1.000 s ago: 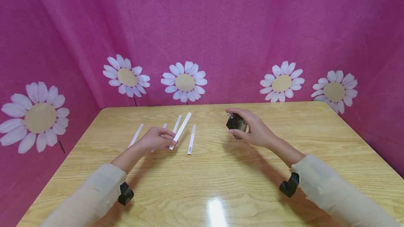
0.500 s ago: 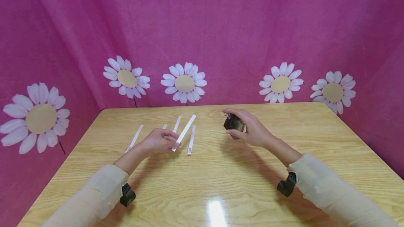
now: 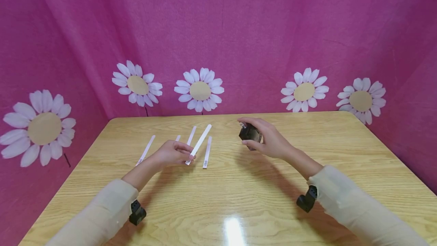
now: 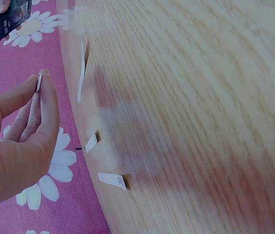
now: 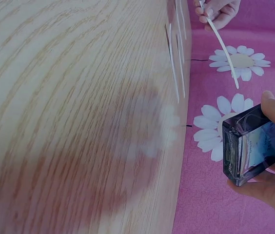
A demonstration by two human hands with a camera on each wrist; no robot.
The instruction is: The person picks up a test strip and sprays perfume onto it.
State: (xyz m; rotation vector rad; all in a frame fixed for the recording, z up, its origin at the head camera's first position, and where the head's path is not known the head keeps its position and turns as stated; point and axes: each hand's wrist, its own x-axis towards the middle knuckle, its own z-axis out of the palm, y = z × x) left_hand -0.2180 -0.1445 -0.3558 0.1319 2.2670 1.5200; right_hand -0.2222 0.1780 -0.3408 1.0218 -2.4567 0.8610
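Observation:
Between thumb and fingers, my left hand (image 3: 174, 152) pinches a white paper strip (image 3: 201, 141) by its near end, above the table. The strip slants up and to the right; the left wrist view shows it edge-on in the fingertips. My right hand (image 3: 271, 139) holds a dark glass perfume bottle (image 3: 250, 135), thumb at its base and a finger over the sprayer. The bottle (image 5: 249, 144) is tilted in the air, its sprayer end toward the strip, with a gap between them. Part of the bottle is hidden by my palm and fingers.
Several more white strips lie on the wooden table (image 3: 218, 200): one (image 3: 207, 153) right of my left hand, one (image 3: 146, 149) at the left, others partly behind that hand. A pink curtain (image 3: 239, 41) with daisies hangs behind the table's back edge.
My right hand has moved slightly left with the perfume bottle, toward the strip. My left hand shifted a little to the right with its strip, then stayed nearly still.

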